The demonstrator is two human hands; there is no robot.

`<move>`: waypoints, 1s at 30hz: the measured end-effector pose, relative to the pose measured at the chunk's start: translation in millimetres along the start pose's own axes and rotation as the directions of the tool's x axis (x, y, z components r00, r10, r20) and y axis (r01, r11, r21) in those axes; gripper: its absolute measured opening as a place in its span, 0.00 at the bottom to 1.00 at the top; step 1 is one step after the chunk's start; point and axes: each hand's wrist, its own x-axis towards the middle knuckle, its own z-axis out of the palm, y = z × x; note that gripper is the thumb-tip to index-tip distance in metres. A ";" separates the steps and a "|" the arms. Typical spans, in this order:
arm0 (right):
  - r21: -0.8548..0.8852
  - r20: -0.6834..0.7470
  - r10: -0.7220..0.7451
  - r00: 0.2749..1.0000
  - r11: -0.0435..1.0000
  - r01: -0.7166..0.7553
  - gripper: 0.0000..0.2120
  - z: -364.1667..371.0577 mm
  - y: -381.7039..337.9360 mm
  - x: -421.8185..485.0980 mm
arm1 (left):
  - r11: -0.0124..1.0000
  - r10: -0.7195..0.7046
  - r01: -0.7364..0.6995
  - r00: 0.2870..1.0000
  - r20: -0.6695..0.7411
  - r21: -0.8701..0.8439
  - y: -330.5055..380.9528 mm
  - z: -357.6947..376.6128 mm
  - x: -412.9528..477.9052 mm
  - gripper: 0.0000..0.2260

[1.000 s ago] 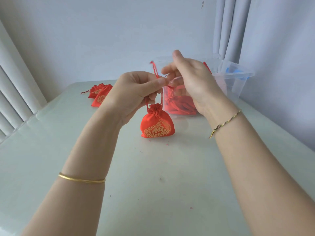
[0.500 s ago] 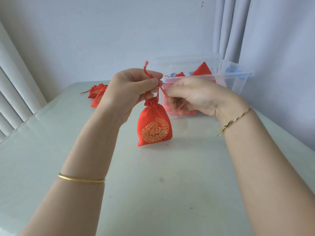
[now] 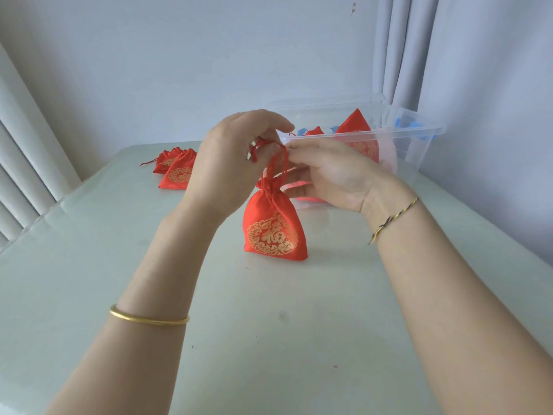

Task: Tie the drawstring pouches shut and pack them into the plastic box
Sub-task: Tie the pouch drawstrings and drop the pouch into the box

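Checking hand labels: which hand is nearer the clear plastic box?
Right. The right hand sits just in front of the plastic box; the left hand is off to its left. Both pinch the drawstring.

Likely a home room, with curtain [image 3: 398, 55], window blinds [image 3: 18, 181] and glass-topped table [image 3: 269, 339]

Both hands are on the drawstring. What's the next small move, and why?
Probably pull the drawstring ends apart to tighten the knot: left hand and right hand both pinch it, and a loose loop stands above the gathered neck of the pouch.
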 end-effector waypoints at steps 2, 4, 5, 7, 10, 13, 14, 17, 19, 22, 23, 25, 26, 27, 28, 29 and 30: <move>0.000 0.020 -0.003 1.000 1.000 0.003 0.10 0.3 0.3 -1.0 | 0.999 0.038 -0.036 0.998 -0.042 0.036 0.5 0.7 -0.4 0.14; -0.011 0.024 -0.007 1.000 1.000 0.007 0.10 0.8 0.6 -1.3 | 0.998 0.041 -0.037 0.997 -0.066 0.048 0.4 1.1 -0.6 0.13; -0.016 0.018 -0.010 1.000 1.000 0.010 0.10 0.9 0.7 -1.1 | 0.998 0.031 -0.027 0.997 -0.073 0.048 -0.3 1.0 -0.4 0.12; 0.004 -0.025 -0.005 1.000 1.000 0.005 0.09 0.6 0.2 -0.3 | 1.000 -0.007 0.009 0.997 -0.072 0.025 -3.8 -0.1 -0.3 0.10; -0.006 -0.159 -0.012 0.987 1.000 0.011 0.11 -1.6 -0.6 1.3 | 0.995 -0.073 0.071 0.997 -0.038 -0.064 -10.3 -3.1 -1.0 0.10; -0.014 -0.266 -0.048 0.963 0.999 0.046 0.14 -4.5 -0.1 1.9 | 0.989 -0.127 0.128 0.992 0.012 -0.076 -15.3 -5.3 -0.8 0.08; 0.001 -0.298 -0.057 0.953 0.998 0.060 0.15 -5.3 0.0 2.0 | 0.984 -0.155 0.158 0.987 0.036 -0.082 -17.1 -5.3 -0.4 0.07; 0.108 -0.373 -0.049 0.927 0.990 0.096 0.17 -5.8 0.5 3.9 | 0.938 -0.298 0.312 0.948 0.112 -0.150 -23.3 -3.5 -0.6 0.11; 0.240 -0.377 -0.010 0.926 0.965 0.109 0.19 -4.7 1.3 5.4 | 0.901 -0.377 0.397 0.916 0.137 -0.174 -27.2 -0.8 -2.6 0.17; 0.477 -0.298 0.046 0.953 0.872 0.107 0.21 -1.8 3.4 5.9 | 0.806 -0.477 0.493 0.869 0.132 -0.328 -26.6 4.4 -3.7 0.24; 0.550 -0.264 0.052 0.963 0.829 0.106 0.21 -0.5 4.3 6.0 | 0.727 -0.513 0.518 0.846 0.145 -0.451 -25.0 5.7 -3.0 0.26; 0.626 -0.228 0.069 0.971 0.774 0.092 0.20 2.1 7.1 7.2 | 0.484 -0.541 0.518 0.810 0.224 -0.705 -23.4 7.8 -1.7 0.26; 0.630 -0.230 0.086 0.969 0.773 0.081 0.19 3.2 8.6 8.5 | 0.371 -0.530 0.498 0.807 0.262 -0.784 -22.5 8.6 -1.7 0.24; 0.621 -0.239 0.103 0.965 0.781 0.071 0.19 3.8 10.2 9.8 | 0.287 -0.521 0.474 0.806 0.279 -0.833 -21.8 8.9 -2.2 0.23; 0.608 -0.250 0.116 0.961 0.792 0.062 0.18 3.3 11.6 10.9 | 0.220 -0.524 0.444 0.805 0.279 -0.869 -21.5 8.7 -2.4 0.22; 0.595 -0.260 0.127 0.957 0.802 0.055 0.18 2.1 12.3 11.3 | 0.165 -0.544 0.413 0.795 0.267 -0.896 -21.9 7.8 -2.1 0.21; 0.578 -0.270 0.137 0.953 0.815 0.047 0.18 0.3 12.5 11.2 | 0.129 -0.578 0.389 0.777 0.250 -0.912 -22.7 6.9 -1.3 0.21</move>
